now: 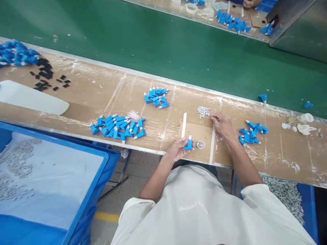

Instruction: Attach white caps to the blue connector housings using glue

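From my end, through the head view, I have the left hand (176,150) at the near edge of the desk (163,127), its fingers closed around a blue piece (188,144) with a white tip pointing up. The right hand (223,126) reaches farther in, fingers pinched nearly together beside a small pile of grey bits (203,111); I cannot tell whether they grip one.

Closest to my work is a clear cup (200,145) with something shiny inside, just right of the held piece, where I could knock it. Two white strips (184,125) run along the cardboard there, one on each side of the cup.

More blue pieces crowd the desk: a wide cluster (119,127) to the left, a smaller one (156,97) farther back, and another group (251,132) beyond my right forearm. Past that group lies a bottle (306,118) on its side, near a crumpled white scrap (305,129). At far left sit black pieces (45,73) and a long white panel (33,97).

Behind the desk runs a green strip (163,47) carrying two loose blue pieces (263,98). Across it, a co-worker's hand (251,3) shows near a tape roll (191,8). A blue bin (102,163) stands low on the left.
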Available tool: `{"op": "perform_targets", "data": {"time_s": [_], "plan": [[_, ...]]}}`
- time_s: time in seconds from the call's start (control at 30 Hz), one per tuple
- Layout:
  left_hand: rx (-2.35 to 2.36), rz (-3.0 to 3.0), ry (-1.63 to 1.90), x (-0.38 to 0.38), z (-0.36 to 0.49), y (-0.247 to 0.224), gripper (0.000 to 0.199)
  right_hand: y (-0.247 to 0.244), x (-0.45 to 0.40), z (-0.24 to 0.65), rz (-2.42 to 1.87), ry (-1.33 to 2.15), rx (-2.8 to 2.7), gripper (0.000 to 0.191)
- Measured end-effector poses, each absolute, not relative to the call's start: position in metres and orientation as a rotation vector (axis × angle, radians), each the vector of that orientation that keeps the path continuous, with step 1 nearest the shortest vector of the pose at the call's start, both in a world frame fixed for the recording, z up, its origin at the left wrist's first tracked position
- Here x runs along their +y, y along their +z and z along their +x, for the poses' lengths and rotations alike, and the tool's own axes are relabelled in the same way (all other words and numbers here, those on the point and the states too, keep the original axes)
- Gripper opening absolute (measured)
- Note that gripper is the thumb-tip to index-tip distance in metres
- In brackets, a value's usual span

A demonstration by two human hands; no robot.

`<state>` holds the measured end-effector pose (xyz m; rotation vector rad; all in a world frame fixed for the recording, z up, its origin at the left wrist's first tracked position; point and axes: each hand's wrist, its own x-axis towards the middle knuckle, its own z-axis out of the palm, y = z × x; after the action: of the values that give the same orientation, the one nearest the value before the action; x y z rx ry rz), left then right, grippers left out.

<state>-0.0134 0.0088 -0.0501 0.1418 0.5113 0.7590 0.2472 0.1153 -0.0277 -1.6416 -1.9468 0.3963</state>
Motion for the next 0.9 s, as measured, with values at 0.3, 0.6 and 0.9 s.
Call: {"op": "perform_targets", "data": {"time_s": [0.3,0.6,0.9], "plan": [[0.494,0.175,0.773,0.009,-0.01,-0.051,0.037,-0.031,0.137,0.25,-1.513,0.398,-2.215,0.018],[0.545,0.044,0.76,0.013,-0.014,-0.043,0.019,-0.011,0.149,0.232,-1.814,0.227,-2.572,0.013],[0.603,0.077,0.866,0.007,-0.013,-0.021,0.022,0.026,0.099,0.225,-1.462,0.986,-1.903,0.027]]}}
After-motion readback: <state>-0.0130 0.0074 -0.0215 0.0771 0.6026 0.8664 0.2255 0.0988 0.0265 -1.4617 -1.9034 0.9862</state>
